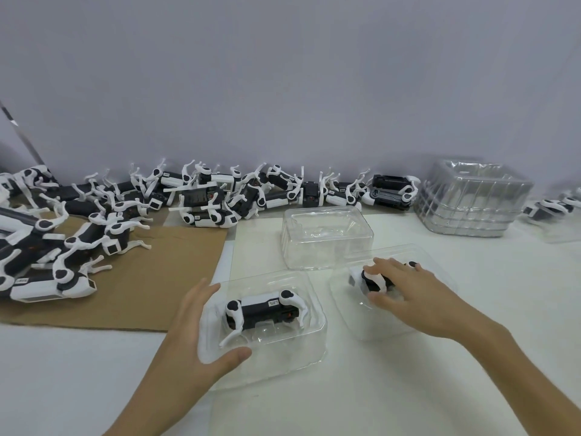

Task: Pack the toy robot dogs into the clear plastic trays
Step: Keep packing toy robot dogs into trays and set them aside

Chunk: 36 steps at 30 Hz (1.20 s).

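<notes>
A black-and-white toy robot dog (264, 311) lies on its side in a clear plastic tray (314, 347) in front of me. My left hand (198, 328) holds that tray's left end, thumb on the near edge, fingers along the far side. A second toy dog (366, 280) lies in another clear tray (349, 313) to the right. My right hand (408, 291) rests on this dog with fingers spread, covering most of it. An empty tray (327, 237) stands behind them.
Many loose toy dogs (201, 196) are piled along the wall and on brown cardboard (151, 278) at the left. A stack of clear trays (471, 199) stands at the back right, with more packed dogs (553, 209) beyond it at the right edge.
</notes>
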Tool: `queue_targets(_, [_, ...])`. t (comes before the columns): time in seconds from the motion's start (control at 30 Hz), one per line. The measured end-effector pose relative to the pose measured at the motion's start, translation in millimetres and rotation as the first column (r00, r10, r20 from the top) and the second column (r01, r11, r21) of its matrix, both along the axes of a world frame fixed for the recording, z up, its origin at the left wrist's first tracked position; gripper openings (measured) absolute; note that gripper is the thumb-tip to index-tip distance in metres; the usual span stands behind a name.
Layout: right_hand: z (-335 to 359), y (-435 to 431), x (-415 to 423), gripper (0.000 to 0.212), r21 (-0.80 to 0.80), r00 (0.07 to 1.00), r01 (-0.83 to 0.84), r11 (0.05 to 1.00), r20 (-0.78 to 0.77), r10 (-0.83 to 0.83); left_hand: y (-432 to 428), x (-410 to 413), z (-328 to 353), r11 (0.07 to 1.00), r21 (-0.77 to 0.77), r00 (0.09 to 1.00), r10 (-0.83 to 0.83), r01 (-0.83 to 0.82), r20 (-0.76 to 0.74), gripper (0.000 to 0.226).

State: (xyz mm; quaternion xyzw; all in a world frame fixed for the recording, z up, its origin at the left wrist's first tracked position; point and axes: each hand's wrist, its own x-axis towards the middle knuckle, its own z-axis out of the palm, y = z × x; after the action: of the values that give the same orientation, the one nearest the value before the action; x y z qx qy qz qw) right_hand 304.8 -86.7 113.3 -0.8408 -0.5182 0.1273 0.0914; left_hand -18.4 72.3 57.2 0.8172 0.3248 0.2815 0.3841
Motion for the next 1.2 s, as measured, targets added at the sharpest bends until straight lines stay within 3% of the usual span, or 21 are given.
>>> queue_targets(0.1, [-0.5,7.5,-41.4,0.049,0.226,0.999,-0.013,0.974,0.052,0.001,1.2,7.8,-2.0,1.0,-0.003,1.0,-0.005,0.005,-0.009,0.094])
queue_targets(0.2, [4.7,19.6,-105.3,0.054,0.494,0.967,-0.18,0.851,-0.069,0.245,-2.0,28.6,-2.0,0.998,-0.041,0.999,-0.043,0.043,-0.007,0.094])
queue_targets(0.23, [4.4,26.1,-123.4,0.054,0.502,0.943,-0.253,0.827,-0.064,0.327,-3.3,36.4,-0.9,0.991,-0.095,0.995,-0.094,0.098,0.044,0.092])
queue_targets(0.3, [0.5,44.4,-150.2,0.053,0.435,0.909,-0.379,0.816,0.009,0.418,-6.1,49.0,2.4,0.933,-0.263,0.936,-0.156,0.244,0.316,0.069])
queue_targets(0.37, [-5.2,60.6,-160.6,0.053,0.304,0.923,-0.38,0.874,0.056,0.382,-4.8,52.4,3.0,0.885,-0.401,0.851,0.011,0.236,0.525,0.049])
queue_targets(0.47, [-20.6,63.5,-147.0,0.048,0.165,0.952,-0.289,0.943,0.153,0.265,-2.4,47.9,-4.7,0.871,-0.467,0.758,0.198,0.156,0.622,0.035])
queue_targets(0.77, [-29.4,-8.4,-7.2,0.046,0.171,0.978,0.067,0.983,0.186,-0.099,-9.3,53.0,-10.2,0.865,-0.485,0.81,0.193,0.127,0.555,0.038])
queue_targets(0.97, [-11.7,-51.3,97.3,0.051,0.142,0.825,0.486,0.862,0.25,-0.507,-15.8,56.6,-12.3,0.859,-0.497,0.837,0.179,0.123,0.517,0.039])
queue_targets(1.03, [-9.0,-39.3,100.4,0.047,0.317,0.828,0.438,0.841,0.221,-0.515,-17.0,58.4,-11.8,0.86,-0.499,0.838,0.189,0.111,0.512,0.038])
queue_targets(1.1, [-9.1,-13.1,79.3,0.041,0.503,0.907,0.279,0.818,0.141,-0.397,-17.3,59.8,-13.7,0.851,-0.517,0.851,0.197,0.098,0.487,0.032])
queue_targets(1.2, [-16.7,39.3,40.3,0.043,0.538,0.983,0.029,0.842,0.138,-0.122,-17.1,59.4,-18.8,0.798,-0.588,0.884,0.177,0.129,0.433,0.021])
